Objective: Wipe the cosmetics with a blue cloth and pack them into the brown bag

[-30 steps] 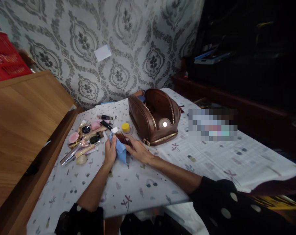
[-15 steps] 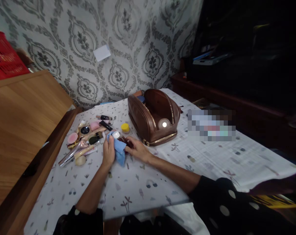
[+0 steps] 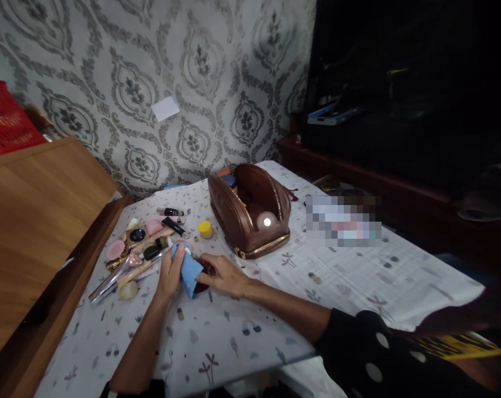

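My left hand [image 3: 170,273] is closed around a light blue cloth [image 3: 189,275], with the thumb pressed on top. My right hand [image 3: 224,275] grips a small dark brown item [image 3: 202,283] against the cloth; its kind is hard to make out, and fingers and cloth cover much of it. Just beyond the hands sits a small jar with a yellow lid [image 3: 205,229]. A brown leather toiletry bag [image 3: 250,221] stands unzipped behind it, a blue-topped item [image 3: 229,180] showing inside. Left of my hands lies a spread of cosmetics, among them a silvery-pink tube [image 3: 116,276] and a black tube [image 3: 173,226].
A patterned white cloth [image 3: 234,342] covers the table. A wooden panel [image 3: 38,204] rises along the left side, and a patterned wall [image 3: 217,83] stands behind. Several things at the right [image 3: 344,221] are blurred out. A dark cabinet [image 3: 383,188] borders the table's right side.
My hands still work at the cloth; the white cap that showed above it is now mostly covered. The right fingers have shifted over the brown item, and the whole view has turned slightly.
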`<state>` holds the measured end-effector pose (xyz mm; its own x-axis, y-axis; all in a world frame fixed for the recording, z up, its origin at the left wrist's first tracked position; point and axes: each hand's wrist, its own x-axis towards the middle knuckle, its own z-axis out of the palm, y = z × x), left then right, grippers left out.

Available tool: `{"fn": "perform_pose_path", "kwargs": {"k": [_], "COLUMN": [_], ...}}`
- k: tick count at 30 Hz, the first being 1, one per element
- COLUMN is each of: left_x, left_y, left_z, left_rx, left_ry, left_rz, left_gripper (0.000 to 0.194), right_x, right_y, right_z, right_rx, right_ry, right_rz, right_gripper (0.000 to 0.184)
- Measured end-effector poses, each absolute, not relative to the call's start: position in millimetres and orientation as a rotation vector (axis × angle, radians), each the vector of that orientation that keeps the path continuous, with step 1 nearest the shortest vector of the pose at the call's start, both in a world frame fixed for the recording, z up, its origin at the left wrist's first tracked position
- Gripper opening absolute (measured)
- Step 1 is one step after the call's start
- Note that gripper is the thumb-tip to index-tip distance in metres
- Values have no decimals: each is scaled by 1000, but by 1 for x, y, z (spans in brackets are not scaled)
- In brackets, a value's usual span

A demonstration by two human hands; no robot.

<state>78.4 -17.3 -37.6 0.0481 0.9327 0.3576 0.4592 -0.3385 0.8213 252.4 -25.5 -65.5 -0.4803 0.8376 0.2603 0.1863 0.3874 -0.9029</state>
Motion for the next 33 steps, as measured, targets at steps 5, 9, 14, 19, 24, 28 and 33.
{"fn": "perform_pose_path", "kwargs": {"k": [5,9,14,19,24,28,33], "left_x": [92,109,132,158,174,183,195], "left_y": [-25,-28,-28,-18,9,29,51], "left_z": [-16,-1,9,17,30,40,52], "left_rx": [1971,1850,1640,1702,1632,1596,1678], "left_ry": [1343,1431,1446,1129,983,989,942], "left_rz": [1234,1499,1628,1516,1410,1362,1326], "left_gripper": [57,56,54,39,42,44,42], "right_x": [253,267,299,323,347,370,394], "right_y": [-30,-31,-28,-18,-2,15,36], "right_z": [-44,-18,17,44,66,87,105], "right_rx": [-888,-850,-778,-833,-705,-632,-620], "right_ry": [-1841,-1831,-1653,-1521,-1578,-1629,-1707], "right_rz": [1041,981,937,843,929,928,906], "right_gripper": [11,10,20,26,33,37,30]}}
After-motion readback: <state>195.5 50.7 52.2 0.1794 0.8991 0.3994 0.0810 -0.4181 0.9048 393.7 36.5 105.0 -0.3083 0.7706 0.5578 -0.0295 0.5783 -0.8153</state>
